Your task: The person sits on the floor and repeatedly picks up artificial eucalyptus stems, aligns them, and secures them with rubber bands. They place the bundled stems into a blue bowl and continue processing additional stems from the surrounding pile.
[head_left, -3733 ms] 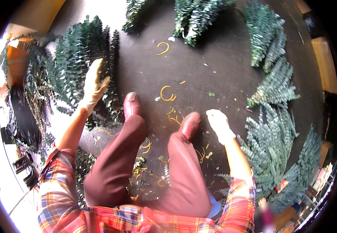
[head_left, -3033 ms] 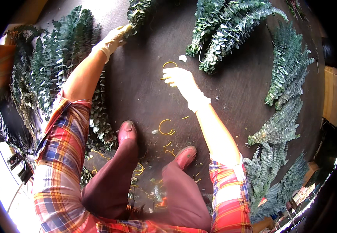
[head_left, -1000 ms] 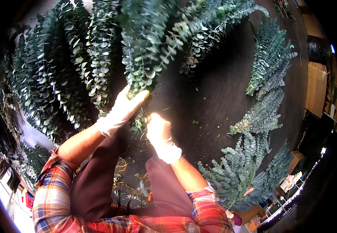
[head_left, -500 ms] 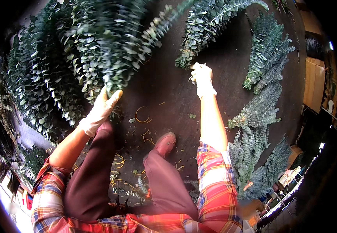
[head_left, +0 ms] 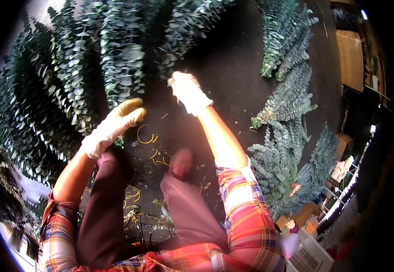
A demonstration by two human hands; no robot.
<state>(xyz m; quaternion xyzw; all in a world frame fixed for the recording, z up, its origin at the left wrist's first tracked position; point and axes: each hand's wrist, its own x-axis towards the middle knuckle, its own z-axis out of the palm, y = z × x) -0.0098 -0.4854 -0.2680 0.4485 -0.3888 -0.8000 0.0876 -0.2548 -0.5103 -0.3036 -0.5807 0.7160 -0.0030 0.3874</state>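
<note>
My left hand point(head_left: 115, 124), in a pale glove with yellowish fingertips, is held with fingers and thumb stretched out and apart. It hovers just below the lower end of a leafy eucalyptus bunch point(head_left: 123, 63), and no stem shows between the fingers. My right hand point(head_left: 188, 93), in a white glove and slightly blurred, has its fingers curled together. Any object inside them is too small or hidden to name. Just beyond it lies the stem end of a second eucalyptus bunch point(head_left: 185, 27). Further eucalyptus branches point(head_left: 65, 59) are heaped at the left.
More bunches of eucalyptus point(head_left: 281, 104) lie in a row on the right side of the dark surface point(head_left: 233, 72). Yellow rubber bands point(head_left: 147, 136) and leaf scraps are strewn near my shoes. A cardboard box point(head_left: 351, 59) stands at the far right, with a crate point(head_left: 310, 254) at lower right.
The view has shifted. My right hand has come leftward, closer to my left hand. My left hand, earlier closed at the foot of a eucalyptus bunch, has let go of it.
</note>
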